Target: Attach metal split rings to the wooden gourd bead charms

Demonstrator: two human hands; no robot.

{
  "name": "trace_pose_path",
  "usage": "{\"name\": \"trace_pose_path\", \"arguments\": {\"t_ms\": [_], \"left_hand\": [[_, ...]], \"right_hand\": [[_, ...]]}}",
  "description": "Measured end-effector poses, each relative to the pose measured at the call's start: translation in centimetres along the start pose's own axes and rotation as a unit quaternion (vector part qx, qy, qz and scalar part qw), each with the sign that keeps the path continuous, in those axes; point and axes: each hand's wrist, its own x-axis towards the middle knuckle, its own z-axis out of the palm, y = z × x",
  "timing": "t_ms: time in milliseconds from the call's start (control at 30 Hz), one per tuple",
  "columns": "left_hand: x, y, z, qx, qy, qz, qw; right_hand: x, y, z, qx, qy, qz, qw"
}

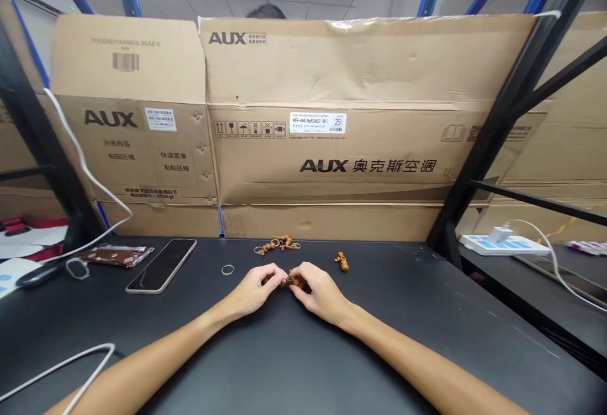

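Note:
Near the middle of the desk, my right hand [321, 295] is closed on a small brown gourd charm [298, 281], which its fingers partly cover. My left hand [258, 288] pinches at the charm's left end, its fingertips close to the right ones. Whatever lies between the left fingertips is too small and hidden to name. To the left of the hands a loose metal key ring [227, 269] lies flat. Behind them sits a cluster of brown charms [283, 241] with metal rings on them. A single gourd charm [343, 262] lies apart on the right.
A phone [162, 266] and a brown packet [116, 254] lie on the left of the black desk [265, 358]. White cables [90, 178] run along that side. Cardboard boxes [365, 143] wall off the back. A black metal post [493, 117] and a power strip [502, 244] stand right.

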Motion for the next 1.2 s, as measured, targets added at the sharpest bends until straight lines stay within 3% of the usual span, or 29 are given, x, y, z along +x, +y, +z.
{"name": "trace_pose_path", "arguments": {"t_ms": [467, 800, 1067, 1200], "left_hand": [[-0.16, -0.14, 0.25, 0.073, -0.001, -0.01, 0.997], [-0.27, 0.27, 0.27, 0.072, -0.01, 0.006, 0.997], [-0.24, -0.13, 0.17, 0.067, -0.006, 0.016, 0.998], [-0.3, 0.13, 0.27, 0.048, -0.014, 0.002, 0.999]], "right_hand": [[0.14, -0.39, -0.3, -0.014, -0.017, -0.013, 1.0], [0.11, -0.47, -0.49, -0.012, -0.039, -0.048, 0.998], [0.1, -0.2, -0.2, -0.054, -0.018, 0.012, 0.998], [0.07, -0.28, -0.36, -0.035, -0.037, -0.022, 0.998]]}}
